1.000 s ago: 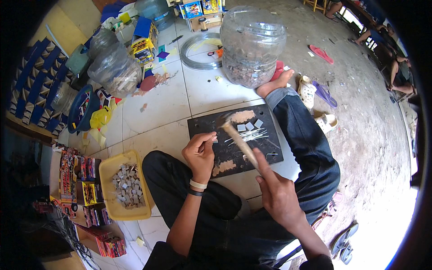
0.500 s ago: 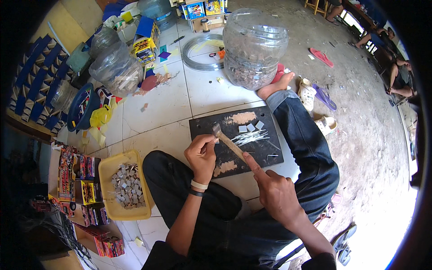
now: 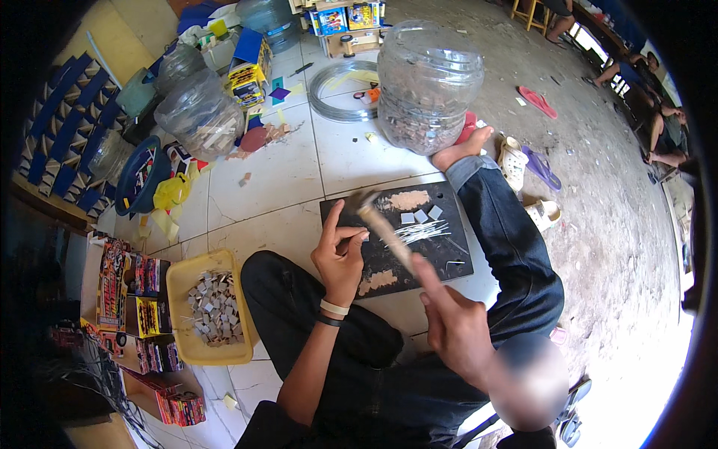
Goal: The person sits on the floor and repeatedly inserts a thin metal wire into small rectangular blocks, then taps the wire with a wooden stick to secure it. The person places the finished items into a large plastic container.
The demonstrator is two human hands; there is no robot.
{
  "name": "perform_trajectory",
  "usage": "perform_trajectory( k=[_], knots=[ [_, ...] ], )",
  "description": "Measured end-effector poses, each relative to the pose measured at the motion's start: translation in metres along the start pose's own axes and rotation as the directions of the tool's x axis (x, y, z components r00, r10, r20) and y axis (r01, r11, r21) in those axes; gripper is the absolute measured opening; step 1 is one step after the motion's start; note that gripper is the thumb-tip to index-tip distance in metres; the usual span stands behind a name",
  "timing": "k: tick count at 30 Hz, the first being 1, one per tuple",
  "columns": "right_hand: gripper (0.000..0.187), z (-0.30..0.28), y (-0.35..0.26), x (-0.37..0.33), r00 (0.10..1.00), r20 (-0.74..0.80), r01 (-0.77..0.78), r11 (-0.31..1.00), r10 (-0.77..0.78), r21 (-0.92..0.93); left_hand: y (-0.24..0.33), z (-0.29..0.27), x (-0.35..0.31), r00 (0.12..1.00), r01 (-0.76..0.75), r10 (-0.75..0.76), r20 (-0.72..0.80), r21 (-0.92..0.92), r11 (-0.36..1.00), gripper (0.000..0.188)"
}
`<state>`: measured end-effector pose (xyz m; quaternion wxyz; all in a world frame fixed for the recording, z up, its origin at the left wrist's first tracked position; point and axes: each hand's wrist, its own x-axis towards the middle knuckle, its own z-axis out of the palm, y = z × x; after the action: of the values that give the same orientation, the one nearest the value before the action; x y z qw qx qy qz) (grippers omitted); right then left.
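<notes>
My right hand [image 3: 458, 322] grips a hammer [image 3: 390, 236] by its wooden handle, index finger stretched along it. The hammer head is smeared by motion above a black board [image 3: 419, 280]. Beside it, my left hand [image 3: 340, 258] pinches a small greyish piece [image 3: 365, 236] between thumb and fingers, with one finger raised. That piece is mostly hidden by the fingertips. On the board lie a bundle of thin white sticks [image 3: 419, 233], several small grey square tiles [image 3: 421, 216], a bent wire [image 3: 455, 263] and a worn tan patch [image 3: 407, 200].
A yellow tub [image 3: 173, 318] of small square pieces stands left of my knee. Beyond the board are a large clear plastic container [image 3: 430, 82] of scraps and a wire coil [image 3: 318, 105]. Printed boxes [image 3: 149, 318] sit at far left. Footwear [image 3: 541, 168] lies right; people sit at upper right.
The hammer has gone from sharp to blurred, its head now slightly higher. A finger of my left hand has lifted while the pinch stays. The whole view has shifted slightly.
</notes>
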<state>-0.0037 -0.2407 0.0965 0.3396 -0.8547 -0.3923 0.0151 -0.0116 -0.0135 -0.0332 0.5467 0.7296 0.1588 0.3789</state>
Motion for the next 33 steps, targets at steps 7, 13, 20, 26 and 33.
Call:
perform_trajectory(
  k=[7,13,20,26,33],
  knots=[
    [0.069,-0.010,0.006,-0.008,0.974,0.175,-0.146,0.989,0.143,0.005,0.008,-0.001,0.003,0.997,0.071,-0.071,0.024,0.010,0.997,0.054],
    [0.066,0.005,0.034,-0.052,0.997,0.020,-0.082,0.977,0.080,0.195,0.047,-0.106,0.004,0.981,-0.071,0.120,-0.154,0.293,0.953,0.020],
    [0.054,0.021,0.062,-0.075,0.718,0.569,-0.690,0.517,0.402,0.506,0.034,-0.236,0.021,0.853,0.009,0.293,-0.431,0.574,0.819,0.023],
    [0.032,0.022,0.080,-0.015,0.976,-0.190,-0.076,0.986,0.104,0.150,0.029,-0.105,0.035,0.982,-0.155,0.188,-0.026,0.462,0.873,0.030],
    [0.035,0.047,0.119,0.079,0.974,-0.207,-0.099,0.995,0.093,-0.020,0.003,0.066,0.052,0.841,-0.408,0.162,0.516,0.409,0.816,0.033]
  ],
)
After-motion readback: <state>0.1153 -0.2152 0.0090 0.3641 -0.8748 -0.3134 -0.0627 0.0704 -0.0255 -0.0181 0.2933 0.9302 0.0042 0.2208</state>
